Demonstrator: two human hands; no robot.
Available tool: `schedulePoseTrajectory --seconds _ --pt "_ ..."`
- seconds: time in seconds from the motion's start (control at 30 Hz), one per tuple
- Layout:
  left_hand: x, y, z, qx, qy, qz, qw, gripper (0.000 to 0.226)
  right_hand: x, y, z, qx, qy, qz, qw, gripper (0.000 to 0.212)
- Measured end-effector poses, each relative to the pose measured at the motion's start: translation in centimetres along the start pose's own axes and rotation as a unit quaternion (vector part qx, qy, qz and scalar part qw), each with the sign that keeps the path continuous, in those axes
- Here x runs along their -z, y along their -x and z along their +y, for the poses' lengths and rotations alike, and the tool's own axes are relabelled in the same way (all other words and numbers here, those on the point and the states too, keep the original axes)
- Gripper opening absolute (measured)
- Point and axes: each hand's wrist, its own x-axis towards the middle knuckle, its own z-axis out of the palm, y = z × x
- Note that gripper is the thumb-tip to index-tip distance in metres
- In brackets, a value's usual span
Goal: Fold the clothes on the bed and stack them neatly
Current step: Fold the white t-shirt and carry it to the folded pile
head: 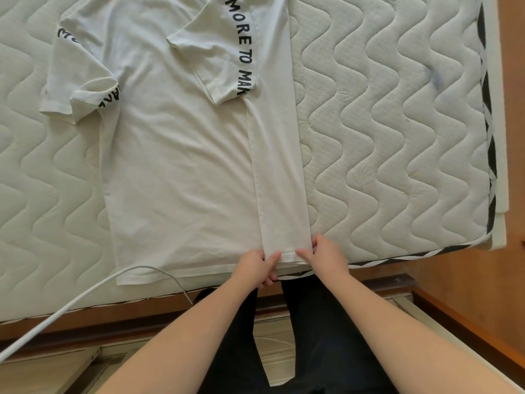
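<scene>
- A white cable (85, 294) crosses the near left corner of the mattress (383, 123) and ends just beside the shirt's hem.
- The white T-shirt (176, 166) lies flat along the middle of the mattress, hem at the near edge, collar toward the far edge. Its left sleeve (76, 92) sticks out unfolded.
- The left hand (254, 268) pinches the hem at the inner edge of the folded panel (281, 180), fingers curled onto the cloth.
- That panel, the shirt's right side, is turned inward as a long strip, with the lettered right sleeve (224, 55) lying back across the chest.
- The right hand (324, 255) grips the strip's outer corner at the hem, thumb on top.
- To do this well, I would draw the hem taut, line the strip's edge up with the hem beneath, and smooth out the wrinkles before folding the left side to match.
</scene>
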Motion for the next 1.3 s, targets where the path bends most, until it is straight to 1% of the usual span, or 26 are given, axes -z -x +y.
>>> schedulePoseTrajectory --seconds 0.07,0.13,0.17,0.2,0.27,0.33,0.43,0.5,0.53,0.57,0.6,0.63,0.67,0.77,0.83,0.9,0.97,1.07,1.1,1.17,1.23,1.3 --pt "0.5 0.2 0.1 -0.019 -0.017 0.037 0.999 0.035 0.3 -0.2 0.2 -0.021 0.011 -0.016 1.0 0.02" --pt "1.1 0.4 -0.1 -0.051 -0.044 0.104 0.992 0.028 0.5 -0.2 0.2 -0.038 0.013 -0.027 0.999 0.024" --pt "1.4 0.4 -0.2 -0.061 -0.052 0.126 0.989 0.023 0.6 -0.1 0.2 -0.04 0.019 -0.033 0.998 0.027" --pt "1.5 0.5 -0.3 -0.064 -0.063 0.132 0.987 0.019 0.6 -0.1 0.1 -0.037 0.03 -0.04 0.998 0.029" --pt "1.6 0.5 -0.3 -0.075 -0.109 0.129 0.983 0.018 0.7 0.1 0.0 -0.032 0.055 -0.053 0.997 0.031" --pt "1.4 0.6 -0.4 -0.083 -0.134 0.129 0.979 0.019 0.7 0.1 0.1 -0.044 0.05 -0.066 0.996 0.029" --pt "1.0 0.6 -0.3 -0.072 -0.099 0.11 0.986 0.016 1.0 -0.1 0.3 -0.076 0.011 -0.08 0.994 0.024" --pt "1.0 0.6 0.2 -0.055 -0.096 0.089 0.99 0.017 1.2 -0.2 0.1 -0.088 0.052 -0.091 0.991 0.034" --pt "1.1 0.6 0.5 -0.046 -0.118 0.085 0.988 0.02 1.4 -0.2 0.0 -0.094 0.091 -0.091 0.987 0.04" --pt "1.3 0.4 0.9 -0.042 -0.17 0.085 0.981 0.025 1.7 -0.3 -0.2 -0.094 0.129 -0.084 0.984 0.043" --pt "1.6 0.4 1.3 -0.042 -0.235 0.089 0.967 0.03 2.0 -0.4 -0.4 -0.086 0.154 -0.074 0.982 0.043" --pt "2.0 0.5 1.7 -0.047 -0.278 0.095 0.955 0.033 2.4 -0.7 -0.8 -0.073 0.167 -0.061 0.981 0.041" --pt "2.5 0.4 2.1 -0.059 -0.283 0.099 0.952 0.033 3.0 -1.0 -1.3 -0.058 0.174 -0.049 0.982 0.037" --pt "4.5 0.1 3.5 -0.118 -0.198 0.106 0.967 0.029 4.9 -2.1 -3.6 0.021 0.223 0.018 0.974 0.026" --pt "6.7 -0.5 4.7 -0.15 -0.135 0.158 0.967 0.027 6.1 -3.4 -5.8 0.078 0.232 0.08 0.966 0.023" --pt "9.1 -1.1 6.3 -0.163 -0.042 0.227 0.959 0.027 7.2 -4.8 -8.7 0.105 0.217 0.115 0.964 0.024" --pt "11.5 -1.7 8.0 -0.183 0.056 0.273 0.943 0.026 8.1 -6.3 -11.7 0.129 0.207 0.144 0.959 0.024" --pt "15.7 -2.4 10.5 -0.206 0.153 0.33 0.909 0.023 9.2 -8.2 -16.1 0.176 0.198 0.186 0.946 0.023" --pt "17.3 -2.7 11.2 -0.211 0.176 0.352 0.895 0.021 9.5 -8.7 -17.5 0.193 0.195 0.199 0.941 0.023" --pt "20.3 -3.2 12.3 -0.211 0.184 0.404 0.871 0.017 10.0 -9.4 -20.4 0.227 0.192 0.217 0.93 0.022" --pt "22.4 -3.7 13.5 -0.196 0.194 0.447 0.851 0.016 10.4 -9.9 -23.2 0.256 0.196 0.212 0.922 0.024" --pt "24.2 -4.0 14.7 -0.19 0.24 0.458 0.835 0.012 10.6 -10.3 -26.0 0.286 0.204 0.201 0.915 0.029"
